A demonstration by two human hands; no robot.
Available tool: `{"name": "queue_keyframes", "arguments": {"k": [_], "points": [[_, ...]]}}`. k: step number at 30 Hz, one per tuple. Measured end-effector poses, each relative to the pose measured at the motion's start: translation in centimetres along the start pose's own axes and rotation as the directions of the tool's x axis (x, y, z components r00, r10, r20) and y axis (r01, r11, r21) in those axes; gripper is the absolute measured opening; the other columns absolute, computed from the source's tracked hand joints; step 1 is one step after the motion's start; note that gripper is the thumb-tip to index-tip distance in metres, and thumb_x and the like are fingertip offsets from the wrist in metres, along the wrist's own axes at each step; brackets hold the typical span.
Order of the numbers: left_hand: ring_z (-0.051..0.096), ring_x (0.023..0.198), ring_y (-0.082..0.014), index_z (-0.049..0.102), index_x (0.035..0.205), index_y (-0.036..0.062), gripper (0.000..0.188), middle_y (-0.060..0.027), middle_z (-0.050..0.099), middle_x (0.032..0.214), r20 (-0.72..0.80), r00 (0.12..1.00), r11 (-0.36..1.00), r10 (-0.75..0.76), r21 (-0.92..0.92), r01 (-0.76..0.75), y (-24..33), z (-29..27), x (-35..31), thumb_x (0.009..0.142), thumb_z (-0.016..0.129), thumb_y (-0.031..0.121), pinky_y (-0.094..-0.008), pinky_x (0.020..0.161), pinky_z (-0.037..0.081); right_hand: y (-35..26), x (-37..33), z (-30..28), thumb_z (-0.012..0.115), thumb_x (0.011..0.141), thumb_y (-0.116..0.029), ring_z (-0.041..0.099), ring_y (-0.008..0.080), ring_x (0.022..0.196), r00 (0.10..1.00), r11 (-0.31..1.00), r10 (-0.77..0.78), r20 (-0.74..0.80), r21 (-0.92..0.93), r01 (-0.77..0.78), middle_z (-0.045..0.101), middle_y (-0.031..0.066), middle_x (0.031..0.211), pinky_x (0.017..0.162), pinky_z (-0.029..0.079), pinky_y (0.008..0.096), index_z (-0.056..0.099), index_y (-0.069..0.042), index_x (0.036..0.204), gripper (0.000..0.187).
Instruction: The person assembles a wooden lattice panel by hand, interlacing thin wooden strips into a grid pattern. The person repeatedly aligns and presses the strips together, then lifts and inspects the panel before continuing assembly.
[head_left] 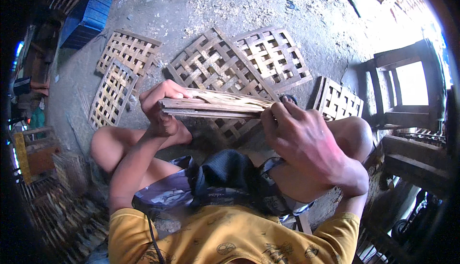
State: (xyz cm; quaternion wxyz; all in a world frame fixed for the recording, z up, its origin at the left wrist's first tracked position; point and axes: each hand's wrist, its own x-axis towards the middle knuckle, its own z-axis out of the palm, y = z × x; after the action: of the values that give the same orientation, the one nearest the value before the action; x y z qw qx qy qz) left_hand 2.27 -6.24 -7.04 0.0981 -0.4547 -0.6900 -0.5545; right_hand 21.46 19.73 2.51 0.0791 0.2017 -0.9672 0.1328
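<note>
Between my hands, above my lap, is a wood-edged panel (215, 105), seen nearly edge-on, with pale split strips along its far side. My left hand (160, 102) grips its left end, thumb on top and fingers curled below. At the right end my right hand (304, 137) is closed over the corner, its back toward me. A small dark round thing (288, 99) shows just past the right-hand knuckles; I cannot make out what it is. Beyond the held panel lies a woven lattice panel (215, 62) in a wooden frame, partly hidden by it.
More woven panels lie around: one at upper left (128, 50), one at left (113, 93), one behind (274, 55), one at right (339, 100). A blue crate (87, 18) is at far left. Wooden frames (400, 86) stand at right. Shavings litter the concrete floor (201, 5).
</note>
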Motion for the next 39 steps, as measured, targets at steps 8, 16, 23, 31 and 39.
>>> {"name": "queue_keyframes", "arguments": {"k": [8,16,23,31,39], "points": [[0.070,0.062,-0.0249,0.054,0.076,0.0020,0.082,-0.0143,0.068,0.071,0.005,0.998,0.998,-0.058,-0.002,0.058,0.1,-0.1,0.2,0.097,0.041,0.080,-0.0331,0.058,0.053,-0.5,0.7,-0.6,0.071,0.079,-0.015,0.062,0.0233,0.085,0.993,0.979,0.005,0.116,-0.204,0.019,0.054,0.0095,0.092,0.060,0.053,0.0325,0.065,0.001,0.112,0.037],[0.072,0.065,-0.0284,0.055,0.075,0.0026,0.078,-0.0130,0.068,0.072,0.055,0.998,0.999,-0.001,0.041,-0.001,1.2,0.3,0.3,0.098,0.045,0.076,-0.0353,0.060,0.054,-2.6,0.2,-2.8,0.068,0.076,-0.019,0.058,0.0234,0.084,0.987,0.980,0.002,0.160,-0.199,0.030,0.058,0.0116,0.096,0.066,0.053,0.0316,0.065,0.007,0.114,0.046],[0.072,0.064,-0.0279,0.055,0.075,0.0024,0.077,-0.0129,0.067,0.070,0.049,0.998,0.997,0.032,0.067,-0.035,1.2,0.5,0.5,0.100,0.045,0.075,-0.0346,0.059,0.055,-1.6,-0.6,-5.3,0.073,0.071,-0.011,0.066,0.0199,0.075,0.996,0.997,0.023,-0.085,-0.065,-0.029,0.064,0.0106,0.092,0.056,0.057,0.0318,0.068,0.007,0.106,0.040],[0.070,0.062,-0.0270,0.055,0.076,0.0012,0.079,-0.0137,0.068,0.071,0.039,0.999,0.997,0.009,0.072,-0.012,1.2,0.4,0.7,0.099,0.045,0.076,-0.0332,0.058,0.053,-0.3,1.8,-2.9,0.068,0.065,-0.013,0.064,0.0196,0.074,0.967,0.984,-0.171,-0.189,-0.079,0.158,0.061,0.0093,0.088,0.056,0.054,0.0298,0.066,0.010,0.110,0.051],[0.070,0.062,-0.0268,0.055,0.077,0.0014,0.077,-0.0135,0.067,0.071,0.088,0.996,0.995,0.032,0.095,-0.041,1.1,0.0,0.6,0.102,0.041,0.073,-0.0350,0.058,0.053,-0.4,1.9,-2.1,0.069,0.064,-0.012,0.062,0.0181,0.071,0.958,0.988,-0.157,-0.242,-0.055,0.148,0.061,0.0093,0.087,0.052,0.051,0.0290,0.066,0.011,0.111,0.052]]}}
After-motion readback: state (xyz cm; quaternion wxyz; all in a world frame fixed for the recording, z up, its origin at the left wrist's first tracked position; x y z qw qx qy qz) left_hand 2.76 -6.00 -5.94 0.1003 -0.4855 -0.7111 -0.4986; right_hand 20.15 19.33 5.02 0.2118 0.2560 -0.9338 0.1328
